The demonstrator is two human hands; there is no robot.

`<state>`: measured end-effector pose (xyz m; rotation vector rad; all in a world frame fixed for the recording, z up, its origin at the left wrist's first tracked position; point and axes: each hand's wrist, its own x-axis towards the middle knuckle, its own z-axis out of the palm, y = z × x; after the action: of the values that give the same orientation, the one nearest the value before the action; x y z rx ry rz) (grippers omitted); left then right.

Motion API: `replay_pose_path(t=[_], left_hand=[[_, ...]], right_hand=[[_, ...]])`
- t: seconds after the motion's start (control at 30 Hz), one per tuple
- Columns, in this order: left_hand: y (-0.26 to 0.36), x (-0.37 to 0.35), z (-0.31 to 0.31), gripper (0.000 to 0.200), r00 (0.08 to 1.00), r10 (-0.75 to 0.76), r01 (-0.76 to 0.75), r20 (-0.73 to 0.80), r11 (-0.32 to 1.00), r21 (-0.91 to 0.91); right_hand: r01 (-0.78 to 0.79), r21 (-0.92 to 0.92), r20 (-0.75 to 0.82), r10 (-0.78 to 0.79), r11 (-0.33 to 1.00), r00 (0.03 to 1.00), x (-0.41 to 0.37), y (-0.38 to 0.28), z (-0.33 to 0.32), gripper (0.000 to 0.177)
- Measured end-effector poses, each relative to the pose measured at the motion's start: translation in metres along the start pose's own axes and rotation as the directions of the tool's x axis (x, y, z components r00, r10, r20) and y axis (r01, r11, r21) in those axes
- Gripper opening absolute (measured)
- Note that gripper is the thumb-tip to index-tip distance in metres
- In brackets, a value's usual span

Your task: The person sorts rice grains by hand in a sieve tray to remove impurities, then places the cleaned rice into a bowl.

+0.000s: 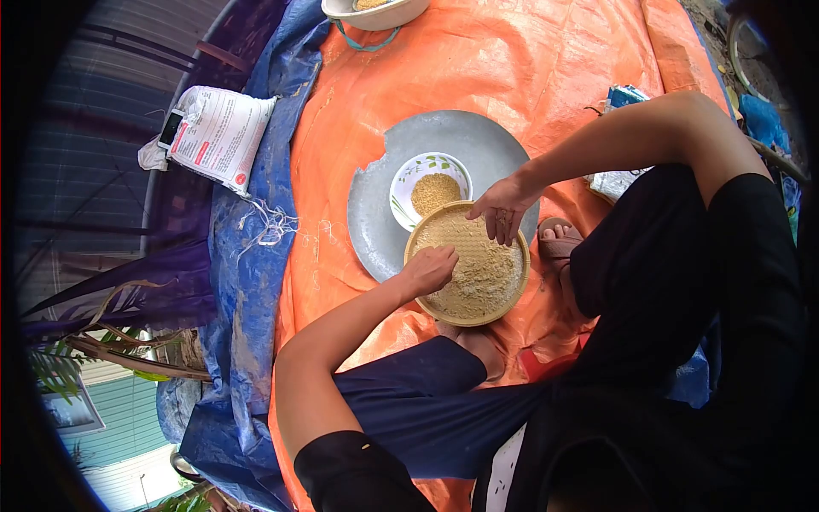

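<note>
A round woven tray (478, 286) with pale grain and husks spread in it rests near my feet, overlapping the edge of a large grey metal tray (371, 205). Over its left part is my left hand (431, 269), fingers curled together; whatever they pinch is too small to make out. My right hand (502, 209) hovers at the upper right rim, fingers apart and pointing down, holding nothing visible. Just beyond the woven tray, a white bowl with green leaf patterns (409, 175) stands on the metal tray and holds golden grain (435, 192).
An orange tarp (358, 94) covers the ground, with a blue tarp (235, 299) along its left side. A white printed sack (213, 132) lies at the left, a phone-like dark object on it. Another basin (388, 17) with a teal strap sits at the top.
</note>
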<state>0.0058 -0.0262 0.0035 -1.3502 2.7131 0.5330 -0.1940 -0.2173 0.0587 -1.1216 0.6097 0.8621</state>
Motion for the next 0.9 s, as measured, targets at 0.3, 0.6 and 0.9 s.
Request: replay_pose_path(t=[0.3, 0.6, 0.9], left_hand=[[-0.0021, -0.0009, 0.0027, 0.015, 1.000, 0.000, 0.000, 0.011, 1.000, 0.025], [-0.0019, -0.0014, 0.0009, 0.015, 1.000, 0.000, 0.000, 0.018, 1.000, 0.003], [-0.0016, 0.0002, -0.0020, 0.014, 1.000, -0.009, 0.009, -0.015, 1.000, -0.001]], right_hand=[[-0.003, -0.003, -0.003, 0.003, 1.000, 1.000, 0.0008, -0.0005, 0.0003, 0.074], [0.007, -0.006, -0.008, -0.007, 1.000, 1.000, -0.0014, -0.0025, 0.0033, 0.074], [-0.010, 0.102, 0.015, 0.008, 0.995, 1.000, 0.0032, -0.0015, 0.0022, 0.077]])
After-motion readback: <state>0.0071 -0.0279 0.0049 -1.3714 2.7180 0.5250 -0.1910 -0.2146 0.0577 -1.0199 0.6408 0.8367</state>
